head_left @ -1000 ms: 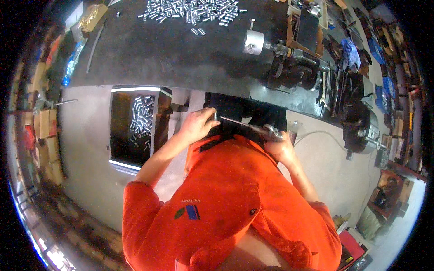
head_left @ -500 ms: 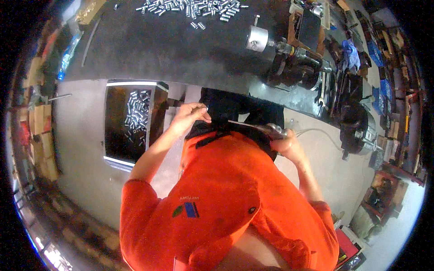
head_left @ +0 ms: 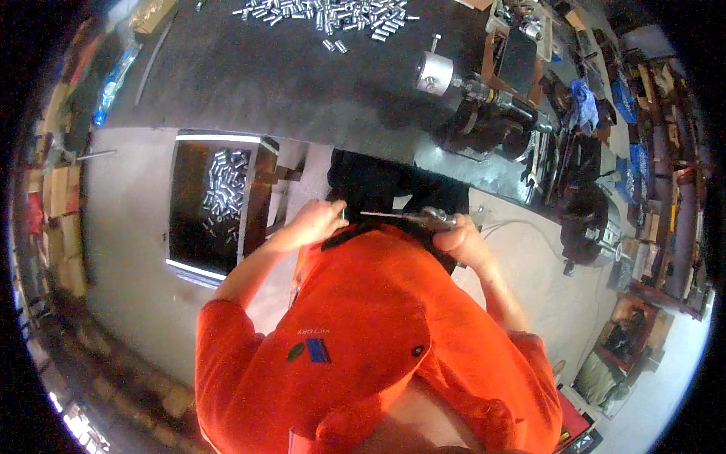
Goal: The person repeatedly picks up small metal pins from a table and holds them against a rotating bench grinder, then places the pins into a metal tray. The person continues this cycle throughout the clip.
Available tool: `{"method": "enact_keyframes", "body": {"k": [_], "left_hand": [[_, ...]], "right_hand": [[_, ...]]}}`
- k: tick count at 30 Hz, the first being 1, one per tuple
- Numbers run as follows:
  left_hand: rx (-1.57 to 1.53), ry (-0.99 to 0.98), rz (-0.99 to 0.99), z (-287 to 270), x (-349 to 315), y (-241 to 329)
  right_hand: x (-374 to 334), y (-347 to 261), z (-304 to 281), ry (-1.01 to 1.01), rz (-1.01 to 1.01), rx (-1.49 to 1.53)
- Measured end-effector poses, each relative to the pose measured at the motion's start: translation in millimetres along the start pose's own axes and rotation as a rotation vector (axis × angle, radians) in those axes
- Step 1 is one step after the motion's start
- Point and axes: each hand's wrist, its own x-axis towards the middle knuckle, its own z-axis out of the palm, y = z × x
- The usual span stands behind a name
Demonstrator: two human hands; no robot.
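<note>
Dark and wide, the table (head_left: 302, 83) fills the upper part of my view. Below its near edge I see pale floor (head_left: 128, 227), and a black box (head_left: 193, 208) of small metal cylinders stands there, beside the table's left end. More cylinders (head_left: 325, 13) lie scattered at the far edge. A dark machine (head_left: 484, 121) sits near the right end. My left hand (head_left: 318, 222) is curled at the tip of a thin metal rod (head_left: 397, 216). My right hand (head_left: 457, 240) grips its other end with closed fingers. For the left fingers I cannot tell.
</note>
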Motion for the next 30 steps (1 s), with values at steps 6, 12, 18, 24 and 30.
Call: {"method": "enact_keyframes", "body": {"k": [6,12,18,24,30], "left_hand": [[-0.028,-0.064,0.041,-24,1,14],[-0.128,0.255,0.001,-86,20,36],[0.029,0.539,0.126,-131,81,43],[0.233,0.509,0.047,-130,131,36],[0.064,0.595,0.041,-139,111,38]], "right_hand": [[2,9,0,-0.133,0.104,0.213],[-15,-5,-30,-0.108,0.099,0.585],[-15,-2,-22,0.014,-0.068,0.609],[-20,-15,-22,0.030,-0.014,0.390],[-18,-4,-16,0.071,0.009,0.448]]}}
